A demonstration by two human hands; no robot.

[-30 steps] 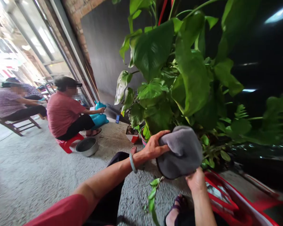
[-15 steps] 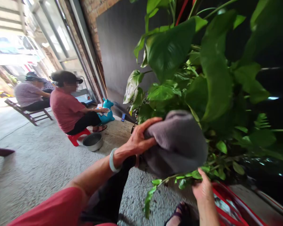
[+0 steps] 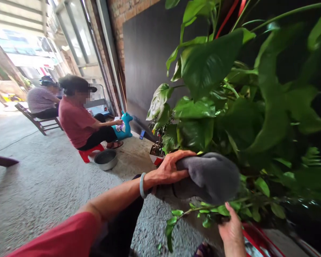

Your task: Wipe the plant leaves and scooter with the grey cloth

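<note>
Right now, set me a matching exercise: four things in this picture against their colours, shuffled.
Things:
1. cloth under the left hand
2. bowl on the ground
3. animal-shaped toy
4. low stool

Colours:
A. red
B. grey
C. turquoise
D. silvery metal

Pairs: 1-B, 2-D, 3-C, 4-A
</note>
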